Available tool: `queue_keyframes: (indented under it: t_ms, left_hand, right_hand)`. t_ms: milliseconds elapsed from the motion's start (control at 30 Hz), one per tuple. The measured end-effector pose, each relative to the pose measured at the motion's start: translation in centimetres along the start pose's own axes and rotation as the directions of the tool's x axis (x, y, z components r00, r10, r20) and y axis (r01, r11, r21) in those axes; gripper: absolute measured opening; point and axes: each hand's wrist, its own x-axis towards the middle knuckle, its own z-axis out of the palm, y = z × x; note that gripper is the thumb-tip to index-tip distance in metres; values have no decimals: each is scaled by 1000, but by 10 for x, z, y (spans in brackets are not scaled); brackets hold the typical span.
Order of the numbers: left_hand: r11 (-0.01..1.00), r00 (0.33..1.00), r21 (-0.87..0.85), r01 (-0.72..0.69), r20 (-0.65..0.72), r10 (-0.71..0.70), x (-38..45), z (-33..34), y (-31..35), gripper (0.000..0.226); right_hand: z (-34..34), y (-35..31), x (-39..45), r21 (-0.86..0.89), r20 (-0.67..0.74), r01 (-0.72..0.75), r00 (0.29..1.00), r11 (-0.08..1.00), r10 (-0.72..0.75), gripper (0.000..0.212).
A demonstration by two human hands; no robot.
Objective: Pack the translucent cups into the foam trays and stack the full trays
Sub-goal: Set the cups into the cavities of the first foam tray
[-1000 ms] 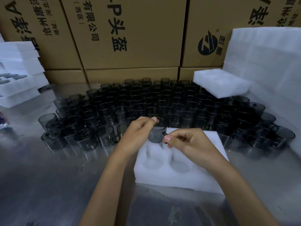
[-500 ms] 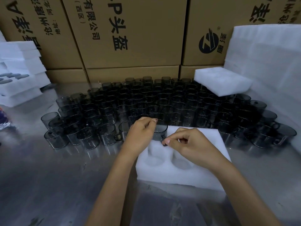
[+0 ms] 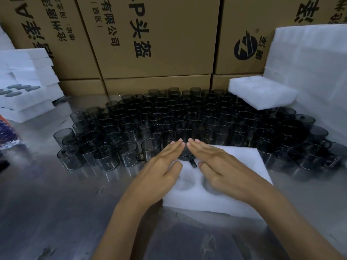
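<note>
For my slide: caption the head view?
Both hands press a cup into the foam tray.

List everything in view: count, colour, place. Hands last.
foam tray: one, white, front centre on the table, two near pockets unfilled
cup in tray: one, smoky translucent, far pocket, under both hands
loose cups: many, smoky translucent, massed behind the tray
spare foam tray: one, white, resting on the cups at right
foam stack: white, left edge
foam sheets: white, right
cardboard boxes: brown, printed, behind
metal table: grey
left hand: flat on cup
right hand: flat on cup
</note>
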Motion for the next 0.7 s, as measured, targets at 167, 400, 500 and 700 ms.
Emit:
queue_keyframes:
  t_ms: [167,400,500,700]
  left_hand:
    - [999,998,40,25,62,-27,3,1,-4,56]
    - [996,999,-77,54,2,-54,-1,8,-2,51]
    - [992,998,-115,51,-24,-54,-3,11,1,51]
    - [968,989,-251,28,-132,-63,-7,12,7,49]
  right_hand:
    - [5,2,2,-108,12,-17,1000,994,18,54]
    - [8,6,2,-59,25,-22,999,998,24,53]
    - [8,7,0,-21,40,-32,999,999,33,53]
    - [4,4,-4,180,28,-17,1000,984,12,56]
